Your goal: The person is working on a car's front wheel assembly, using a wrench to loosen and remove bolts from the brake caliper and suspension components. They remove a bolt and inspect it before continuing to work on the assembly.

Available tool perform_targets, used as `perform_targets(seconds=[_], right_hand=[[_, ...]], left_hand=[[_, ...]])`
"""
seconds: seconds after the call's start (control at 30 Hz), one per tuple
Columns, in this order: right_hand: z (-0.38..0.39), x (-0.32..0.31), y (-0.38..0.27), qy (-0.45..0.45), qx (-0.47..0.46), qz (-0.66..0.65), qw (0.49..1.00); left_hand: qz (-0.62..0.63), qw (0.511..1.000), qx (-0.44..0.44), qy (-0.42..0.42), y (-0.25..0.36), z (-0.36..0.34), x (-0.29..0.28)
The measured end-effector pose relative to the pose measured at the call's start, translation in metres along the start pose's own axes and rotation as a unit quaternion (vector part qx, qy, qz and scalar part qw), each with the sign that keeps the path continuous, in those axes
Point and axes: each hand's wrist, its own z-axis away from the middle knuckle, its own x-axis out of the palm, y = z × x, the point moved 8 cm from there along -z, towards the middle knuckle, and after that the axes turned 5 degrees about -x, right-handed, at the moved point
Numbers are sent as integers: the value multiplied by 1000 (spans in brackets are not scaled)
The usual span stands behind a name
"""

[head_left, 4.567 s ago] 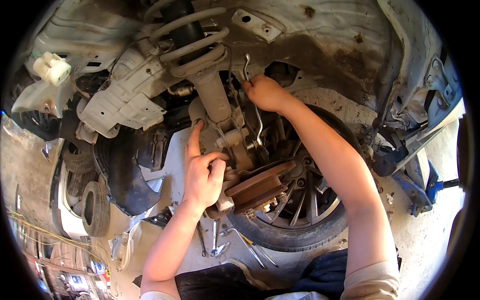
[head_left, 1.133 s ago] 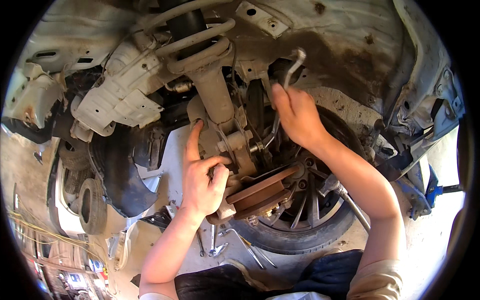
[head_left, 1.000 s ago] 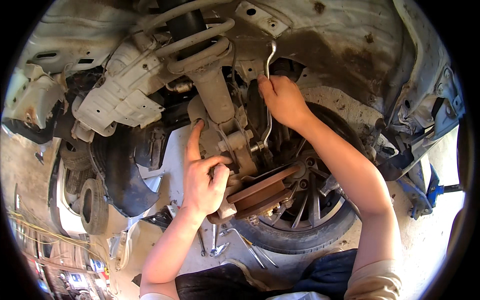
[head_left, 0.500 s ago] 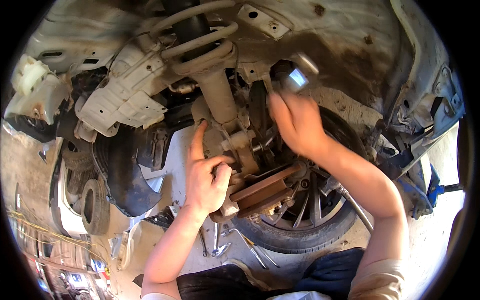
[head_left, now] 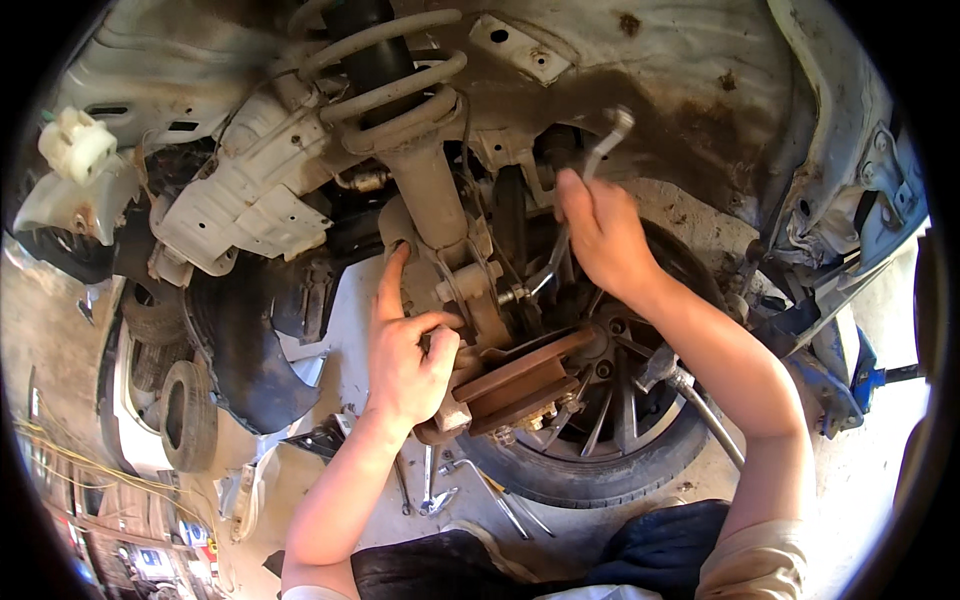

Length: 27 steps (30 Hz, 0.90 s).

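My right hand [head_left: 605, 235] is closed around a long offset box wrench [head_left: 608, 135], whose lower end sits on a bolt [head_left: 510, 295] at the bottom bracket of the suspension strut [head_left: 425, 195]. My left hand [head_left: 405, 355] is open beside that bracket, index finger stretched up against the metal on its left side, the other fingers bent over the knuckle area. Below them is a rusty brake disc [head_left: 510, 385]. The wrench's upper end is blurred.
A coil spring [head_left: 400, 70] hangs above. A wheel [head_left: 570, 485] lies beneath, with a hammer-like tool [head_left: 710, 420] across it. Hand tools [head_left: 500, 495] are on the floor. Loose tyres [head_left: 185, 415] and a black liner [head_left: 245, 350] are left; a blue jack [head_left: 850, 395] is right.
My right hand has swung to and fro with the wrench and is further right than 4.6 seconds ago. My left hand has stayed in almost the same place.
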Motion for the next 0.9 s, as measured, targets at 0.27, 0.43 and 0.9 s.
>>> perform_targets(seconds=[0.27,0.43,0.9], right_hand=[[-51,64,41,-49,80,108,990],[-54,68,38,-115,73,69,988],[52,-34,-11,-1,-137,44,990]], left_hand=[[2,1000,2,-12,-1,0,0],[12,1000,-5,-12,2,0,1],[12,999,-29,-7,1,2,0]])
